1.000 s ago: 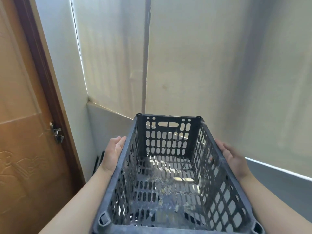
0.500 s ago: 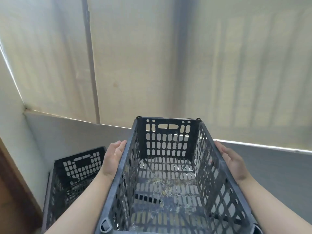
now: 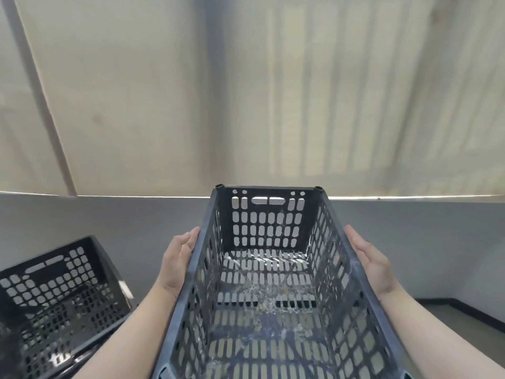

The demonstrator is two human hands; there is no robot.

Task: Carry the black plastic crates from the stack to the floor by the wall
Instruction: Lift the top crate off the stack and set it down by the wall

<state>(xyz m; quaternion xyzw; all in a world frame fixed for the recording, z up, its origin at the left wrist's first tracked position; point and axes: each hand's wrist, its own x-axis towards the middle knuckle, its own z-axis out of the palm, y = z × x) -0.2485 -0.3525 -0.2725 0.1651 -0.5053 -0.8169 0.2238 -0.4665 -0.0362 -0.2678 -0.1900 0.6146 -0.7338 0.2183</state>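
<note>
I hold a black perforated plastic crate (image 3: pixel 269 294) in front of me, lengthwise, its open top facing up and its bottom speckled with dirt. My left hand (image 3: pixel 177 259) presses flat against its left long wall. My right hand (image 3: pixel 373 265) presses flat against the right long wall. A second black crate (image 3: pixel 58 296) sits low at the left, beside the grey wall.
A grey lower wall (image 3: pixel 142 228) runs across ahead, with a pale roller blind (image 3: pixel 246 91) above it. At the lower right a dark skirting edge (image 3: pixel 476 310) marks a step or floor corner.
The view has swung right: the wooden door left the frame, the second crate came into sight and shifted left. The carried crate stays gripped between both hands.
</note>
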